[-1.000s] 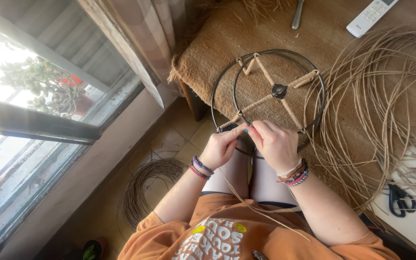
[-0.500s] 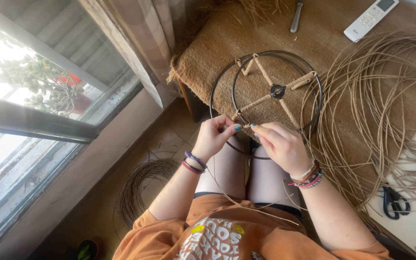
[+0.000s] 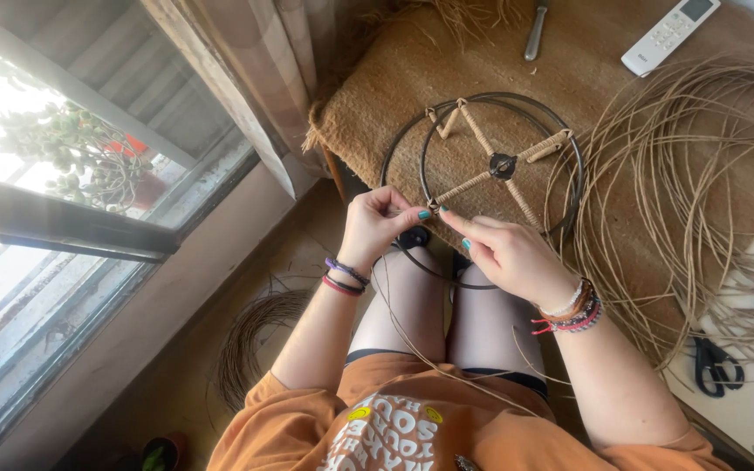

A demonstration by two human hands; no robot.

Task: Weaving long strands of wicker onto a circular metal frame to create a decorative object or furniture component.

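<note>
Head view: looks down on a seated person working a wire frame (image 3: 490, 166) with cord.
Frame: 2 dark metal rings joined by 4 cord-wrapped spokes; far part rests on the burlap-covered surface (image 3: 394, 113), near rim lies over the knees.
Left hand (image 3: 377, 228): fingers closed in a pinch at the near rim, next to the base of 1 spoke.
Right hand (image 3: 508, 257): thumb and forefinger pinched shut on a thin cord (image 3: 412, 336) at the same spot.
Cord path: trails from the pinch down across the lap.
Technique: keep the cord taut, lay each turn tight against the last, and steady the rim with the left hand.
Nearby: loose cord coil (image 3: 700, 174), scissors (image 3: 716, 366), remote (image 3: 669, 35).
</note>
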